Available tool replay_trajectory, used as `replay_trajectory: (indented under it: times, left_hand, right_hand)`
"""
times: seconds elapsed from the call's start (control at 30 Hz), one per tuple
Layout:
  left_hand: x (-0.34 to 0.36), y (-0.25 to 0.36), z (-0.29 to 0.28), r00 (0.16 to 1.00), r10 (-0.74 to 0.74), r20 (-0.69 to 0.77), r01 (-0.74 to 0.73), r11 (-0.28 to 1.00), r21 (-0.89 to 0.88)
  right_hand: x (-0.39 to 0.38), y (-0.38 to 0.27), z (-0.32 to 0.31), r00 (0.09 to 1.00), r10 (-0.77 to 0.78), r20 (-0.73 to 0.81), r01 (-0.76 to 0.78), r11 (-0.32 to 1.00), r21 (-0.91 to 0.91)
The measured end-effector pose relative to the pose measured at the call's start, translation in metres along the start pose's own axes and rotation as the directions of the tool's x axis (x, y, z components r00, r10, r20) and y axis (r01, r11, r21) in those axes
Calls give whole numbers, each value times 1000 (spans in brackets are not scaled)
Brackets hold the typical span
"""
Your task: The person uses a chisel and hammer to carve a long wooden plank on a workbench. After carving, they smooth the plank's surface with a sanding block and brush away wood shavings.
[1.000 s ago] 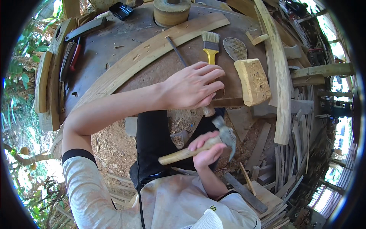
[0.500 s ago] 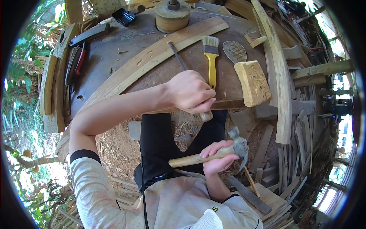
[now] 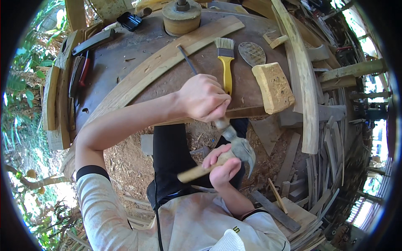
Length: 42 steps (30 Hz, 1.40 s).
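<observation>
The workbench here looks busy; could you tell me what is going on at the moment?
A person is working at a round wooden bench. The left hand grips a chisel-like tool by its handle at the bench's near edge, and the right hand holds a claw hammer with its head against the end of that handle. On the bench lie a yellow-handled paintbrush, a rough wooden block and a long curved wooden strip. Wood chips cover the ground below.
</observation>
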State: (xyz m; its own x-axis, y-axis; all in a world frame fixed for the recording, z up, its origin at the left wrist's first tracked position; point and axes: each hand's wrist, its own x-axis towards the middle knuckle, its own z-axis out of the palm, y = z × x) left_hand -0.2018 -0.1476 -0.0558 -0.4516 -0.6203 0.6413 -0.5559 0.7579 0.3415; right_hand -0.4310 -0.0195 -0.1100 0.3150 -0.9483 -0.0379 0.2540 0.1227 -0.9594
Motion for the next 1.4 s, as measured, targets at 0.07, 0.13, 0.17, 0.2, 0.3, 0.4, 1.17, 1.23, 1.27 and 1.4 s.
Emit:
replay_trajectory:
  times: [0.07, 0.13, 0.17, 0.2, 0.3, 0.4, 1.17, 1.23, 1.27, 1.4]
  left_hand:
    - [6, 0, 1, 1000, 12, -19, -12, 1000, -2]
    - [7, 3, 3, 999, 4, -40, -4, 1000, -14]
    - [6, 2, 2, 999, -5, -40, 5, 1000, -7]
    - [5, 0, 1, 999, -13, -39, 13, 1000, 1]
    - [6, 1, 4, 997, -5, -71, 4, 1000, -15]
    - [6, 1, 5, 997, -5, -81, 4, 1000, -7]
    - [13, 4, -24, 973, 206, -107, -212, 976, -49]
    - [16, 8, -23, 970, 167, -174, -169, 986, 1]
    - [18, 6, -30, 966, 152, -209, -156, 988, 0]
    - [29, -3, -70, 858, -169, -486, 113, 983, -142]
  right_hand:
    - [2, 13, -5, 941, -327, -81, 335, 935, 116]
    - [5, 16, -2, 836, -504, -217, 541, 823, 175]
    - [5, 11, 1, 925, -351, -145, 372, 913, 168]
    - [6, 3, 3, 981, -182, -73, 191, 970, 147]
    - [2, 10, -9, 954, -281, -104, 291, 952, 92]
    - [9, 1, -4, 970, -207, -125, 224, 963, 147]
    - [17, -27, -25, 994, -47, -101, 58, 991, 116]
    - [18, -23, -25, 990, -76, -123, 92, 987, 128]
    - [17, -21, -26, 987, -83, -140, 102, 986, 131]
    - [14, -16, -32, 988, -76, -136, 96, 986, 140]
